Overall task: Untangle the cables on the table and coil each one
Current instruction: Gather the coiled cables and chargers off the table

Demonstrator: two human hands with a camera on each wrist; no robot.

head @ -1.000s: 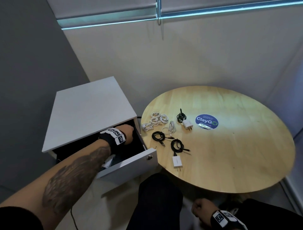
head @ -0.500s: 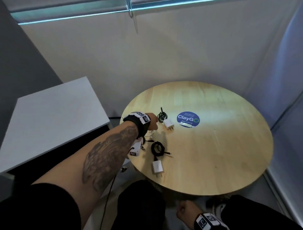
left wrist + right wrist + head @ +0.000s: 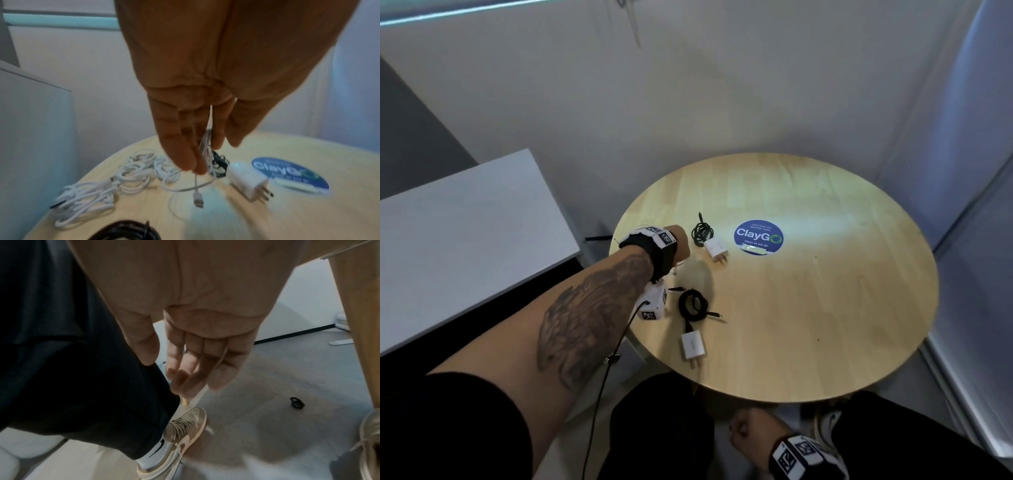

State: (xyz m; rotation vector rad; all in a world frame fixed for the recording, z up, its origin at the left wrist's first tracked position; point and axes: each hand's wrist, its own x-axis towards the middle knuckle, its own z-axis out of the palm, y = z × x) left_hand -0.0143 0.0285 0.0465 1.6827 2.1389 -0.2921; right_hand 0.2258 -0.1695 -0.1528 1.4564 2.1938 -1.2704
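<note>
Several white cable coils [image 3: 115, 180] lie bunched at the left edge of the round wooden table [image 3: 825, 308]. Just beside them the left hand [image 3: 197, 91] hovers above the tabletop, fingers pinching a thin white cable [image 3: 198, 183] whose plug dangles. Further right sit a black coil [image 3: 702, 233], a white charger [image 3: 716, 249] and a blue sticker [image 3: 758, 237]. Below the table edge the right hand [image 3: 197, 331] hangs relaxed, holding nothing

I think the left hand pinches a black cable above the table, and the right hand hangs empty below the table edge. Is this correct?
Not quite: the cable pinched by the left hand is white, as the left wrist view shows. The rest holds: the right hand hangs empty below the table.
</note>
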